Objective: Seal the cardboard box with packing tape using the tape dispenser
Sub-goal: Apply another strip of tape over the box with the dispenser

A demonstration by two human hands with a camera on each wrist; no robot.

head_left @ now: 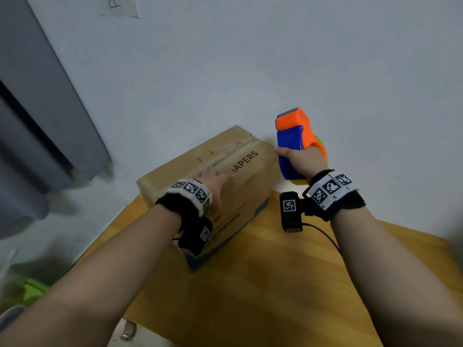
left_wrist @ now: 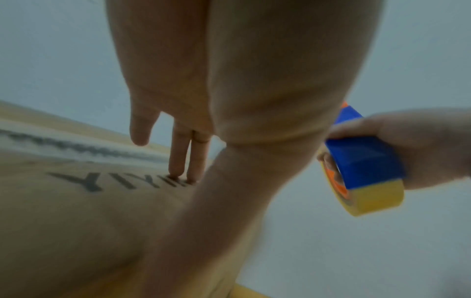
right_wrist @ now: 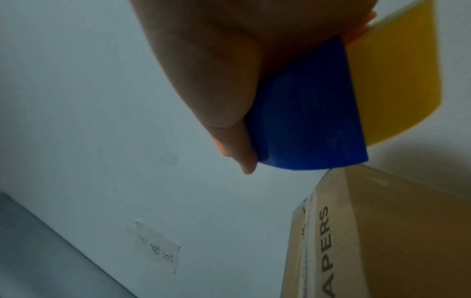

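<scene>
Pale grey-white wall (head_left: 250, 58) fills the background, with a small paper note (head_left: 122, 7) stuck high on it and a grey cabinet (head_left: 37, 108) standing at the left. Below it a wooden bench (head_left: 275, 284) carries the cardboard box (head_left: 175, 171), which sits at the bench's far left corner with its long top running away toward the wall. The box's flaps are down, and a seam with worn old tape (head_left: 233, 150) runs along the middle of the top; the letters "APERS" are printed beside it. The left hand (head_left: 215, 177) lies on the near part of the box top, next to the seam, fingers (left_wrist: 178, 153) straight and spread, the fingertips pressing on the cardboard by the printed letters; it grips nothing. The right hand (head_left: 300, 156) is raised off the bench, just beyond the box's right far corner, and wraps around the handle of the tape dispenser (head_left: 292, 139), thumb extended along the blue body toward the box. The dispenser, blue with an orange head and a toothed cutter at its top end, points up and away toward the wall, its yellow tape roll (left_wrist: 374, 197) at the back near the palm. It hangs in the air beside the box and apart from it, well away from the left hand. Both wrists wear black bands with printed square markers.
</scene>
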